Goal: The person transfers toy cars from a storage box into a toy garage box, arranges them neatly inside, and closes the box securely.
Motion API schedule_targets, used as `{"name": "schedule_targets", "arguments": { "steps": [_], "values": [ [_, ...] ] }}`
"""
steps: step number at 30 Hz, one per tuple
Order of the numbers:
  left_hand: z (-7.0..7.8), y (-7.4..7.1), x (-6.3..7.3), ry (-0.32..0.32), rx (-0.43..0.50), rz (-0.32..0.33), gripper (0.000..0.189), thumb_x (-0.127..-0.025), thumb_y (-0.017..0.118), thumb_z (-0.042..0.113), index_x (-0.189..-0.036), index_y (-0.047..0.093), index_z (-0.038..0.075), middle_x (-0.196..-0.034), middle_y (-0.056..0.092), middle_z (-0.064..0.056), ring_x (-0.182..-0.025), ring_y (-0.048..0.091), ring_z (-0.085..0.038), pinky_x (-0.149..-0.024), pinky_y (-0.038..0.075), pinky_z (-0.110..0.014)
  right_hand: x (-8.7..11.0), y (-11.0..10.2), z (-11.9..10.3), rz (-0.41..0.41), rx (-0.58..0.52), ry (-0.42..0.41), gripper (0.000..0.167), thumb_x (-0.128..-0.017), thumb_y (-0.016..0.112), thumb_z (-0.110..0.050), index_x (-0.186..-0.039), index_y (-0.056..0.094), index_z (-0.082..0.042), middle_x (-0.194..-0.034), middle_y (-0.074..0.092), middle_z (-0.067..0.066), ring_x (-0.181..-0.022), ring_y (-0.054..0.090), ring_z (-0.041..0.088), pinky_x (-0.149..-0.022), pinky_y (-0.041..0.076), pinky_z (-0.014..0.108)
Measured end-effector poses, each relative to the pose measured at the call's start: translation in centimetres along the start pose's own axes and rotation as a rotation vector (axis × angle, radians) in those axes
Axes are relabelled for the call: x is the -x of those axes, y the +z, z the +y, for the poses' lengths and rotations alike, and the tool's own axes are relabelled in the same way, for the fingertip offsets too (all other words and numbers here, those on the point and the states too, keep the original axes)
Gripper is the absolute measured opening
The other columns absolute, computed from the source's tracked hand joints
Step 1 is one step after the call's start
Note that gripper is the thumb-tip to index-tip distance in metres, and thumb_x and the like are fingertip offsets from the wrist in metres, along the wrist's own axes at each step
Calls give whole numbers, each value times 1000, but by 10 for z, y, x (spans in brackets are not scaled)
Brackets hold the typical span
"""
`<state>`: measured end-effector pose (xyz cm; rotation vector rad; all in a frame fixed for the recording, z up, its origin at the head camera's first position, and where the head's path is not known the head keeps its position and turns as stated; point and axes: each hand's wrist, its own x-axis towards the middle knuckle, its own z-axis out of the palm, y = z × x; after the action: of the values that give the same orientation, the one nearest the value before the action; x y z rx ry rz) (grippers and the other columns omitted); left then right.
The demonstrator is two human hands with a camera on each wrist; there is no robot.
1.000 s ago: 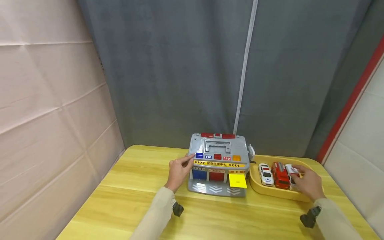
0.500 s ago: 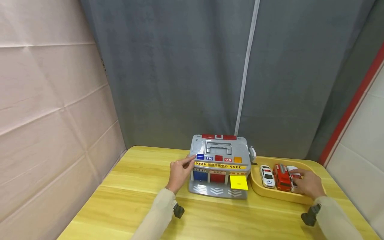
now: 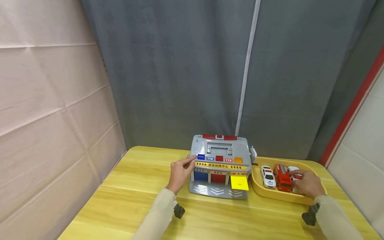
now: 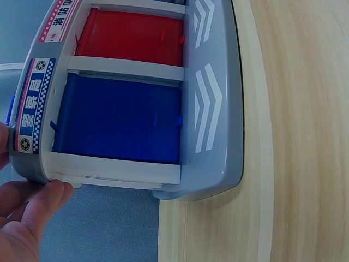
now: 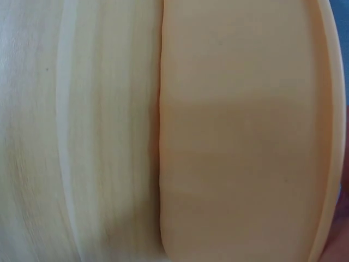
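Observation:
A grey toy rescue station (image 3: 223, 149) stands on the table. My left hand (image 3: 180, 173) grips its front left corner, the thumb low on the side wall in the left wrist view. The blue door (image 4: 120, 120) and red door (image 4: 131, 38) are down, while the yellow door (image 3: 239, 183) sticks out raised. To the right, a yellow tray (image 3: 285, 197) holds a white toy police car (image 3: 268, 177), a red toy fire truck (image 3: 283, 180) and a white toy ambulance (image 3: 292, 168). My right hand (image 3: 310, 185) reaches into the tray with fingers round the ambulance, partly hiding it.
The wooden table (image 3: 135, 186) extends left and in front of the station. A grey curtain (image 3: 180, 73) hangs behind it. A white part (image 3: 253, 154) juts from the station's right side, close to the tray.
My right fingers have shifted slightly left over the ambulance, covering more of it. My left hand stays at the station's corner. The head view has shifted a little.

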<state>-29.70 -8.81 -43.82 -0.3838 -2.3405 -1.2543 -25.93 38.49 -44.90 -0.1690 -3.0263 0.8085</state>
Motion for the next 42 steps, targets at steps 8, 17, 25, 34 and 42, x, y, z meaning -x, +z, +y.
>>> {"name": "schedule_targets", "arguments": {
  "steps": [8, 17, 25, 34, 42],
  "values": [
    [-1, 0, -1, 5, -4, 3, 24, -95, 68, 23, -118, 75, 17, -126, 67, -19, -115, 69, -31, -91, 60, -38, -4, 1, 6, 24, 167, -136, 59, -70, 81, -14, -121, 63, 7, -100, 70, 25, -70, 48, 20, -61, 42, 31],
    [-1, 0, -2, 12, -9, 10, 24, -94, 69, 23, -117, 76, 18, -122, 69, -18, -111, 71, -28, -90, 61, -38, -5, 1, 5, 22, 144, -87, 58, -73, 73, -13, -126, 61, 8, -88, 67, 20, -68, 47, 21, -59, 36, 30],
    [-1, 1, -4, -8, -8, -14, 24, -96, 68, 24, -118, 75, 18, -125, 68, -16, -114, 70, -27, -91, 60, -36, -4, 0, 7, 61, 50, -10, 52, -75, 60, -9, -125, 63, 5, -80, 65, 14, -67, 47, 22, -56, 31, 29],
    [-3, 2, -2, -16, -4, -15, 25, -95, 68, 24, -119, 75, 17, -127, 67, -18, -115, 69, -29, -92, 60, -36, -8, 0, 8, -13, -102, 75, 60, -76, 61, -6, -135, 54, 7, -83, 64, 14, -59, 49, 18, -50, 38, 28],
    [-3, 1, -1, -23, -1, -11, 25, -95, 67, 24, -118, 75, 17, -128, 67, -19, -114, 70, -28, -91, 61, -36, -7, -2, 2, -17, -173, 108, 62, -80, 65, -7, -138, 51, 7, -116, 58, 38, -84, 58, 30, -57, 49, 27]
  ]
}}
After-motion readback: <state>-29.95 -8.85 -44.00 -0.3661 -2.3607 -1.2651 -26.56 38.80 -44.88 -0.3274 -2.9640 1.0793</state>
